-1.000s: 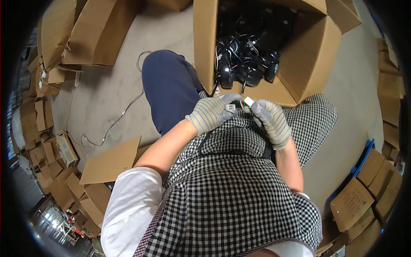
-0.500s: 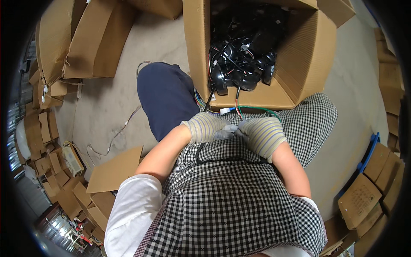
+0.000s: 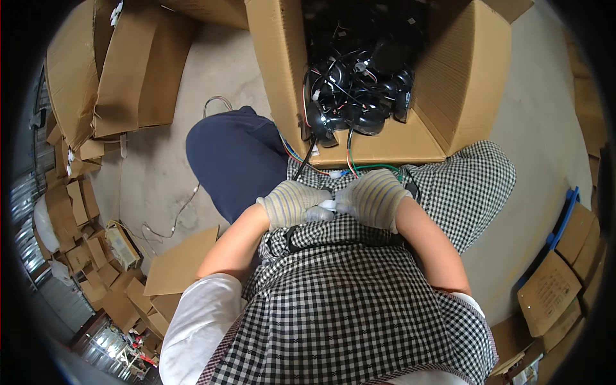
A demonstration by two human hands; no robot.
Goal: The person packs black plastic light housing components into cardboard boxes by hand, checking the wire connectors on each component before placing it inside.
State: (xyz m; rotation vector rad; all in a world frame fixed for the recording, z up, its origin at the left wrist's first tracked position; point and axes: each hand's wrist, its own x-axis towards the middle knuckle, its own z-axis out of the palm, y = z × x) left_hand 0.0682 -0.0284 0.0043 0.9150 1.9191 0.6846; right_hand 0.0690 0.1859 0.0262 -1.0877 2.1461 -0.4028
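Note:
My left hand and my right hand, both in striped grey-coated work gloves, meet over my lap with fingers closed. Between their fingertips shows a small white wire connector, partly hidden by the gloves. Just beyond the hands lies another white connector, with a green wire running off to the right. Red and white wires come down from the open cardboard box toward my hands. Inside it is a pile of glossy black rounded parts with tangled wires.
Large cardboard boxes stand at the far left. A loose cable lies on the floor beside my left leg, near an open carton. To the right are more cartons and a blue bar.
Both hands have shifted slightly left and nearer to my body, still together at the white connector. The view has moved a little, and my left knee sits farther left.

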